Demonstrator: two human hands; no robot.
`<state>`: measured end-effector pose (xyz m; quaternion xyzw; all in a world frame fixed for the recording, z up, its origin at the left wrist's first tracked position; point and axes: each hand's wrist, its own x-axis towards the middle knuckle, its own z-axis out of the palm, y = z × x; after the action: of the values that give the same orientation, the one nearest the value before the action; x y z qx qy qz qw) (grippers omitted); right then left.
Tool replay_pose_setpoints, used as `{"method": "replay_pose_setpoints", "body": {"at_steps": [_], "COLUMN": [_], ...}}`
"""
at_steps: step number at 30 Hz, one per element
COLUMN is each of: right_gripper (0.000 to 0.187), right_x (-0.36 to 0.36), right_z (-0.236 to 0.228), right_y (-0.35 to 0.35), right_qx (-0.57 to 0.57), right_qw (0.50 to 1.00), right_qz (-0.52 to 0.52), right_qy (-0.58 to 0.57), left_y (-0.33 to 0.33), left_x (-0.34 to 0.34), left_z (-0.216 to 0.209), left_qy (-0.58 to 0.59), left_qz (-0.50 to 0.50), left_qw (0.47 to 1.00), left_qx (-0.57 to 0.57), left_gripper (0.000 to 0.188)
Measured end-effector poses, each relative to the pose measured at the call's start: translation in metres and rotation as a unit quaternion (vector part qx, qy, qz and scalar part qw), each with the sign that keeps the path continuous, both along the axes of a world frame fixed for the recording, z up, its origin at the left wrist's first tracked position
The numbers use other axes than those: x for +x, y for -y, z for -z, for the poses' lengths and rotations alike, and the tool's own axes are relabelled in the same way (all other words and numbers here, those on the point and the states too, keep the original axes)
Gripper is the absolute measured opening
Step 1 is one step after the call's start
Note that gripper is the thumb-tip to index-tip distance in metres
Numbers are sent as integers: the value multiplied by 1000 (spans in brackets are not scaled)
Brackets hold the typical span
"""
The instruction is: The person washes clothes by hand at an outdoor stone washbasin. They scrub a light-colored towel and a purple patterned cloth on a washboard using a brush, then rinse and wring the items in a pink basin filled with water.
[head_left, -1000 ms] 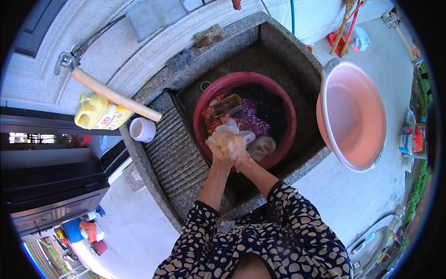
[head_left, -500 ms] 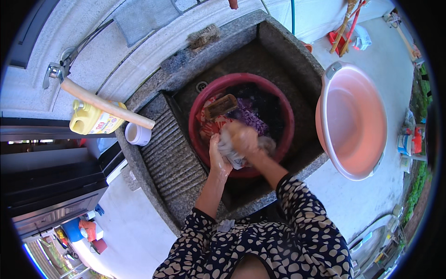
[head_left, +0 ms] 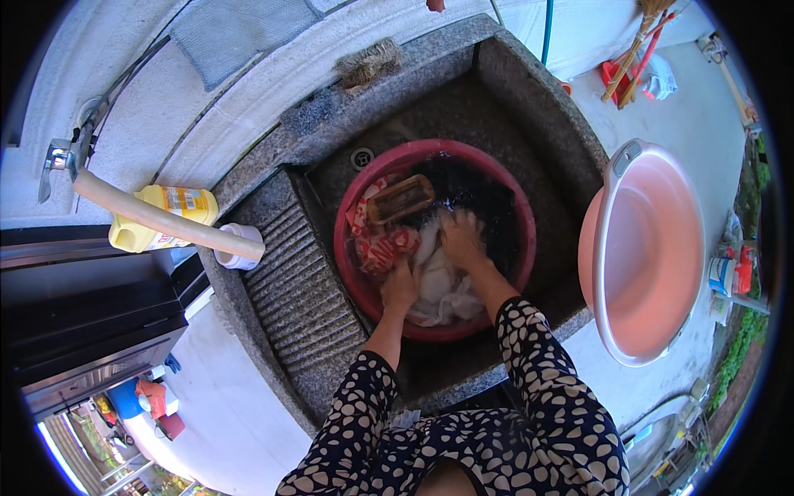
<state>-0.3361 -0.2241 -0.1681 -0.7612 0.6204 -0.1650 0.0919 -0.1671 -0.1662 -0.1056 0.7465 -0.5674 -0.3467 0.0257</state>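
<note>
A wet white cloth (head_left: 437, 277) lies loosely bunched in the water of a dark pink basin (head_left: 340, 248). My left hand (head_left: 400, 286) is closed on its left edge, near the basin's lower left. Farther in, my right hand (head_left: 463, 238) grips the upper part of the same cloth, its fingertips partly under water. Beside my left hand is a red-and-white patterned cloth (head_left: 382, 250). Above that rests a brown scrubbing brush (head_left: 400, 199). Dark fabric (head_left: 488, 194) soaks at the upper right of the basin.
The basin stands in a stone sink (head_left: 542, 87) with a ribbed washboard (head_left: 298, 285) on its left. A hose (head_left: 149, 213) hangs over a yellow jug (head_left: 132, 234) and white tub (head_left: 236, 258). Right of the sink is a large pink basin (head_left: 649, 256).
The white cloth, bunched between my rubbing hands before, is now lowered and spread in the water. My right hand has moved up and right. The purple fabric no longer shows; the brush has shifted slightly.
</note>
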Motion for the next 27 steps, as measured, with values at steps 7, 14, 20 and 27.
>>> {"method": "replay_pose_setpoints", "body": {"at_steps": [7, 14, 20, 27], "right_gripper": [31, 16, 20, 22], "right_x": [-17, 100, 121, 106], "right_z": [-51, -176, -218, -179], "right_y": [41, -60, -104, -29], "right_qx": [150, 129, -76, -5], "right_qw": [922, 850, 960, 975], "right_qz": [201, 47, -68, 45], "right_qy": [296, 509, 261, 218], "left_y": [4, 11, -9, -17], "left_x": [34, 42, 23, 6], "left_z": [-38, -38, -55, -49], "left_qy": [-274, -837, -847, -776], "left_qz": [-3, -348, -285, -342], "left_qw": [919, 403, 443, 522], "left_qx": [-285, 125, 72, 86], "left_gripper": [24, 43, 47, 36]}}
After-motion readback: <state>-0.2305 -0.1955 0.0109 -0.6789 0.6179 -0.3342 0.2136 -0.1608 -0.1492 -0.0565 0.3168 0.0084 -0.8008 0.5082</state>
